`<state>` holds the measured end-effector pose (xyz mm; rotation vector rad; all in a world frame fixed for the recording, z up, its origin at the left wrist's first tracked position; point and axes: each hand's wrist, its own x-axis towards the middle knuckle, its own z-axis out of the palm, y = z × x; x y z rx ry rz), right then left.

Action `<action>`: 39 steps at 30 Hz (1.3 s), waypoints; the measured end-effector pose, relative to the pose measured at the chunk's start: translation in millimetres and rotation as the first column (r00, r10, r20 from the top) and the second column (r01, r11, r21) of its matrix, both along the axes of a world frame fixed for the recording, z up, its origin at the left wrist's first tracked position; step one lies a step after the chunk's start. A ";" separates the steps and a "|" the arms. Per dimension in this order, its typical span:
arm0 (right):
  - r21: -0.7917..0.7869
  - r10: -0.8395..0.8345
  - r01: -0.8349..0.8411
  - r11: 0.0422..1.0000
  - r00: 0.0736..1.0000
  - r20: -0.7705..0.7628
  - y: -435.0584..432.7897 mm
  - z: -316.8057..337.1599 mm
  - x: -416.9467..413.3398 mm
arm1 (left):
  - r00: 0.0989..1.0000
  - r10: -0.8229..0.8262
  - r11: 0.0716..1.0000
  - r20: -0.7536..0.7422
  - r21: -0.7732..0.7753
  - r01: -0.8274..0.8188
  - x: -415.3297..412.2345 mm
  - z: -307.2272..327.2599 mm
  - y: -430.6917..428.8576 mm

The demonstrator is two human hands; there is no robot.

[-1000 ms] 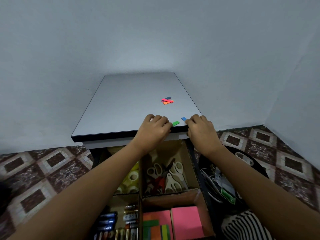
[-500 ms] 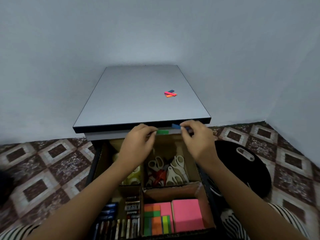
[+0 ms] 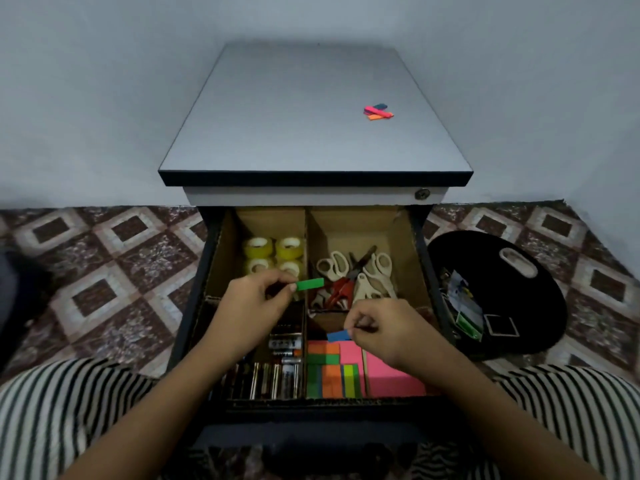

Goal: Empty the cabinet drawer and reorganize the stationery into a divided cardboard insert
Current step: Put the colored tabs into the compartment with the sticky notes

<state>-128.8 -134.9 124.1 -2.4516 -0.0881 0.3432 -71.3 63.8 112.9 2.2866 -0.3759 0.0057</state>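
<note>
The cabinet drawer stands pulled out below me with a divided cardboard insert (image 3: 405, 237) inside. My left hand (image 3: 252, 303) pinches a green sticky flag (image 3: 310, 284) over the middle divider. My right hand (image 3: 384, 327) pinches a blue sticky flag (image 3: 338, 336) just above the front right compartment, where sticky notes (image 3: 391, 375) and colour flags (image 3: 329, 372) lie. Tape rolls (image 3: 273, 254) fill the back left compartment, scissors (image 3: 356, 275) the back right, batteries (image 3: 273, 372) the front left. A few more flags (image 3: 377, 111) lie on the cabinet top (image 3: 304, 116).
A black round tray (image 3: 519, 296) with small clips and packets sits on the patterned floor to the right of the drawer. A keyhole (image 3: 422, 194) is on the cabinet front. Striped trouser legs frame the drawer's near edge. Walls close in behind and to the right.
Both hands came down from the cabinet top's front edge to over the drawer, each carrying its flag. The view tilted down, so the whole drawer now shows.
</note>
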 end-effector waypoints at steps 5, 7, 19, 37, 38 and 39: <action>-0.270 0.122 -0.089 0.959 0.987 0.107 11.1 -7.4 -6.5 | 0.999 -0.017 0.997 -0.027 -0.078 0.015 5.0 -2.0 0.7; -0.407 0.173 -0.113 0.906 0.978 0.114 16.2 -12.2 -9.1 | 0.998 0.008 0.992 -0.058 -0.129 -0.016 10.5 -3.3 1.8; -0.267 0.096 -0.051 0.962 0.982 0.161 25.9 -27.1 -12.1 | 0.997 0.003 0.988 -0.083 -0.154 -0.016 17.0 -8.3 -0.7; -0.422 0.151 -0.081 0.903 0.979 0.136 33.1 -38.7 -10.7 | 0.997 -0.036 0.988 -0.066 -0.150 0.026 15.4 -13.6 -2.6; -0.426 0.144 -0.072 0.902 0.980 0.139 33.0 -38.5 -10.4 | 0.997 -0.035 0.988 -0.068 -0.151 0.025 15.5 -13.8 -2.7; -0.430 0.141 -0.067 0.900 0.980 0.143 32.9 -38.7 -10.1 | 0.997 -0.036 0.988 -0.070 -0.151 0.025 15.3 -13.8 -2.7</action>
